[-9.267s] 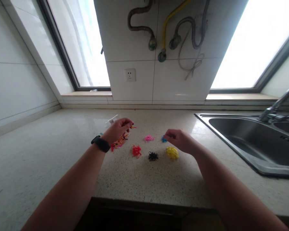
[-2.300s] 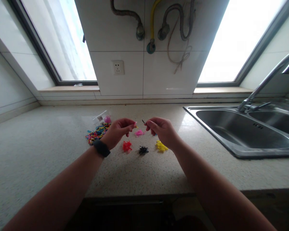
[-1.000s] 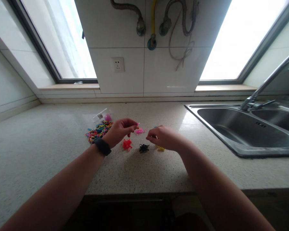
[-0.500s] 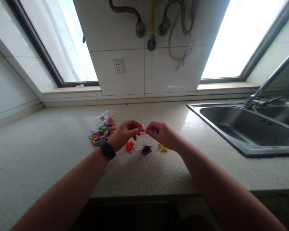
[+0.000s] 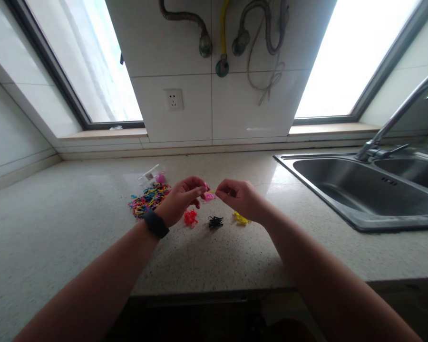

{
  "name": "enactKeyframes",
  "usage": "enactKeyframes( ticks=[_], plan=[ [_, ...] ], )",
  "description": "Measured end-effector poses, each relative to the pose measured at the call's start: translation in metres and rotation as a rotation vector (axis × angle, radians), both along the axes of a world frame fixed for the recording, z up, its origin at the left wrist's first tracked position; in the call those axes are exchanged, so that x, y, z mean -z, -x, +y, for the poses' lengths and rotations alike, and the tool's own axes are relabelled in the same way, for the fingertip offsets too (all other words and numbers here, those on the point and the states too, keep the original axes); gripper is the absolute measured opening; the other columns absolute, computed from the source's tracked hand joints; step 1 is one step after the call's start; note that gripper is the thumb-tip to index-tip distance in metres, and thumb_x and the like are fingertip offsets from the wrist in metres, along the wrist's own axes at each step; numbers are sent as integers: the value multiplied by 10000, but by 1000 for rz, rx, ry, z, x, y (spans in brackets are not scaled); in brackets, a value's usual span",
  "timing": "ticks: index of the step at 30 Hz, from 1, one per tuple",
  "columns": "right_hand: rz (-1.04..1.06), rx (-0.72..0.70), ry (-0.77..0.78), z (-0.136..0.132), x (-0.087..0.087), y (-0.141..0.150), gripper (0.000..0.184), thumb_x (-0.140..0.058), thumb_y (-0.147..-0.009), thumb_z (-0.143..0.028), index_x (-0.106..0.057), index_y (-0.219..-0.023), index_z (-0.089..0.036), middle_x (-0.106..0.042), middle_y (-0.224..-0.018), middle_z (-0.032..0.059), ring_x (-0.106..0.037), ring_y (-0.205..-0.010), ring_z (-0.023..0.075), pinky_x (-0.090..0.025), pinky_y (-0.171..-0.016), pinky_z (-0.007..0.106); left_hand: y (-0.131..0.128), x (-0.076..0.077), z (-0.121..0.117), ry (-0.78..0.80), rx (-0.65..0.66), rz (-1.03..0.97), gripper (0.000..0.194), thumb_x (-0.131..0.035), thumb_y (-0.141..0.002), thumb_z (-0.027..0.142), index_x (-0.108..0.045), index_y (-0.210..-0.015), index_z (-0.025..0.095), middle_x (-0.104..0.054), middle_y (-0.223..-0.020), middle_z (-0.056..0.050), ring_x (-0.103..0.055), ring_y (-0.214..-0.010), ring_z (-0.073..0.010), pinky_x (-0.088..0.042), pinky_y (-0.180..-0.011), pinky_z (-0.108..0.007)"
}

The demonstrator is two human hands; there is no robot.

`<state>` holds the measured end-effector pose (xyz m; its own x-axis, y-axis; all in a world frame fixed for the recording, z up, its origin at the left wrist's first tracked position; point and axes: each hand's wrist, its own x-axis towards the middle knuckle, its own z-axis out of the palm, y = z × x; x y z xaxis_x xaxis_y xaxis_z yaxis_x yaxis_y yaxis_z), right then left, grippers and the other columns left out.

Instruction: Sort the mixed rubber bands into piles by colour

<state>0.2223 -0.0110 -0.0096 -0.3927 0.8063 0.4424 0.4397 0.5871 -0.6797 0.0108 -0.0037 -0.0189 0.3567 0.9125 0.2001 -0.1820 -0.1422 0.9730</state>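
My left hand (image 5: 185,195), with a dark watch on its wrist, pinches small rubber bands, a bit of pink showing at the fingertips. Facing it, my right hand (image 5: 240,195) is closed in a pinch on a thin yellow rubber band (image 5: 213,192) that spans the short gap between the hands. Just below and behind the fingers lies a pink pile of bands (image 5: 209,196). Nearer to me are a red pile (image 5: 190,218), a black pile (image 5: 216,222) and a yellow pile (image 5: 241,218). Beside my left hand spreads a larger mixed-colour heap (image 5: 148,200).
A clear plastic bag (image 5: 152,174) with something pink lies behind the mixed heap. The speckled countertop (image 5: 207,266) ends at a front edge. At right is a steel sink (image 5: 342,190) with a faucet (image 5: 388,128). A socket (image 5: 173,99) and hoses are on the wall behind.
My hands have drawn slightly apart, and a yellow band now shows stretched between them. More of the pink pile is visible. The whole view has shifted a little.
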Motion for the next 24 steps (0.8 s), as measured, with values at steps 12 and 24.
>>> enactKeyframes(
  ticks=[12, 24],
  plan=[
    [26, 35, -12, 4, 1, -5, 193, -589, -896, -347, -653, -823, -180, -526, -633, -24, -400, -568, 100, -323, -537, 262, 4, -4, -2, 78, 30, -164, 178, -732, -836, 285, -652, -944, 168, -653, -861, -19, -591, -683, -81, -457, -515, -159],
    [22, 45, -7, 6, 1, -10, 209, -585, -906, -370, -651, -848, -180, -544, -650, -19, -414, -573, 100, -320, -533, 265, 3, -5, -2, 92, 48, -182, 157, -725, -845, 286, -668, -932, 167, -662, -859, -17, -607, -683, -81, -473, -510, -155]
  ],
)
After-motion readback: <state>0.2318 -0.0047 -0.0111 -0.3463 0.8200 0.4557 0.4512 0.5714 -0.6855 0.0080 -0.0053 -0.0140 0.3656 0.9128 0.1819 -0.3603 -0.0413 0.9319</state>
